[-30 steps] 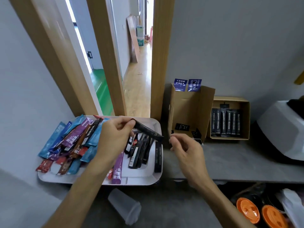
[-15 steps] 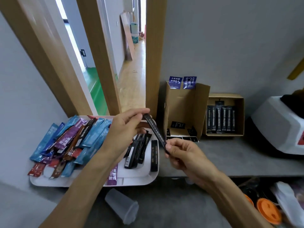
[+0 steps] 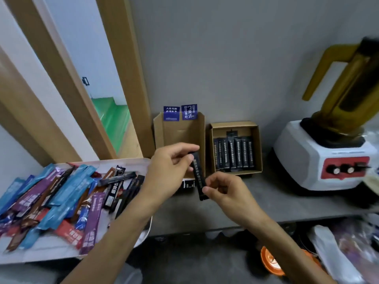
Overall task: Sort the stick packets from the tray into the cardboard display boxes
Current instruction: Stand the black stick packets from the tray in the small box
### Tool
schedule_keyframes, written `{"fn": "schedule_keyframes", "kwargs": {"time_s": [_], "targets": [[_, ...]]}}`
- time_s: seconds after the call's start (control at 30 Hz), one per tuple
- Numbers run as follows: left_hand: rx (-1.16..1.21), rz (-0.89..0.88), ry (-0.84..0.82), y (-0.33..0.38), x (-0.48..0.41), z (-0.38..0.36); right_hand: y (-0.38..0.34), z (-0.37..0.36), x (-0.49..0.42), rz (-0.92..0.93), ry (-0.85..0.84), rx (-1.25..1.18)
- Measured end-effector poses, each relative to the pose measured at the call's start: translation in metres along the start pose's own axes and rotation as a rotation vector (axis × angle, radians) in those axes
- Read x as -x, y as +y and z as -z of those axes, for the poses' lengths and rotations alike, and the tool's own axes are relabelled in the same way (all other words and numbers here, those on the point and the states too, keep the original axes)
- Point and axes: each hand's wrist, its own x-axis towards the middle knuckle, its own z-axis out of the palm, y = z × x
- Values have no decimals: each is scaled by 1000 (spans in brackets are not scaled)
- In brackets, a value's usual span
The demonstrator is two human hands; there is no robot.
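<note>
My left hand (image 3: 170,171) pinches the top end of a black stick packet (image 3: 198,177) and my right hand (image 3: 225,191) pinches its lower end, holding it upright just before the taller cardboard box (image 3: 178,132). Beyond my right hand, the lower box (image 3: 233,124) already holds a row of black packets (image 3: 233,154). Left of my left wrist, the tray (image 3: 127,160) is heaped with mixed packets (image 3: 67,193), so I judge most sorting remains.

left hand (image 3: 170,171) — pinches top of black packet (image 3: 198,173) | right hand (image 3: 227,192) — pinches its lower end
</note>
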Motion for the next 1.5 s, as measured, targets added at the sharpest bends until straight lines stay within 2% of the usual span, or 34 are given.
{"fn": "schedule_keyframes", "kwargs": {"time_s": [0.13, 0.23, 0.3, 0.47, 0.67, 0.8, 1.03, 1.23, 1.5], "targets": [[6, 51, 10, -14, -9, -37, 24, 22, -11, -37, 46, 87], [22, 131, -47, -24, -5, -65, 45, 41, -42, -104, 201, 70], [43, 218, -83, -32, -2, -87, 58, 50, -67, -153, 242, 74], [-14, 397, -43, -54, -6, -128, 88, 41, -113, -186, 146, 226], [-76, 496, -46, -68, -9, -147, 96, 35, -128, -155, 97, 328], [-168, 446, -56, -79, -4, -153, 99, 37, -130, -155, 93, 336], [-521, 229, -104, -99, 11, -154, 99, 37, -132, -169, 78, 312], [-599, 116, -100, -104, 14, -154, 100, 36, -132, -171, 90, 311], [-615, 86, -101, -109, 14, -152, 98, 37, -131, -169, 97, 302]]}}
